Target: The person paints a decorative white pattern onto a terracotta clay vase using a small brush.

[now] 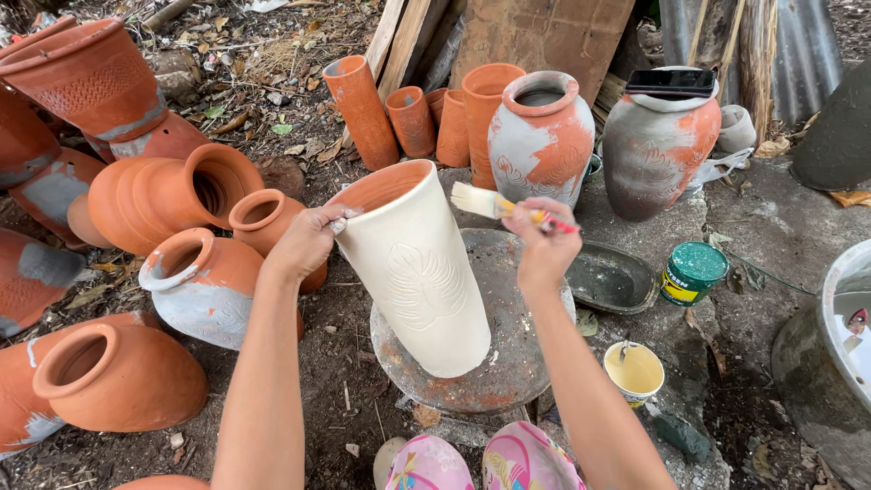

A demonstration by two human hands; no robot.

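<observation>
Tall cream-painted vase (415, 268) stands tilted on a round stone turntable (511, 349), w/ its mouth leaning toward upper left. A leaf pattern is carved in its side. Inside of the mouth is bare terracotta.

Left hand (307, 240) grips the vase rim at the left side, fingers (337, 216) curled shut over the lip, holding the vase at its tilt. Right hand (543, 243) is closed around a paintbrush (497, 207) w/ yellow ferrule and red handle; pale bristles point left, hovering just beside the vase's upper right rim. Can't tell if bristles touch the vase.

Right of the turntable: a dark shallow tray (610, 281), then a small green-lidded paint can (693, 272), both on the concrete slab (780, 227). Nearer the person, a small cup of cream paint (633, 372) w/ a stick in it, just beside the right forearm. A grey basin (817, 363) sits at far right edge.

Behind the vase: two big pots half coated in grey, a round-mouthed jar (541, 136) and a wider jar (659, 150) w/ a dark phone (671, 83) lying across its top. Several plain terracotta tubes (363, 113) lean against wooden boards (535, 36).

Left side, on the dirt ground: many terracotta pots lying on their sides, e.g. a round orange pot (159, 200), a grey-smeared pot (204, 286) just under the left forearm, and one at lower left (118, 377).

Bottom centre: pink patterned slippers (481, 463), close to the turntable base.
</observation>
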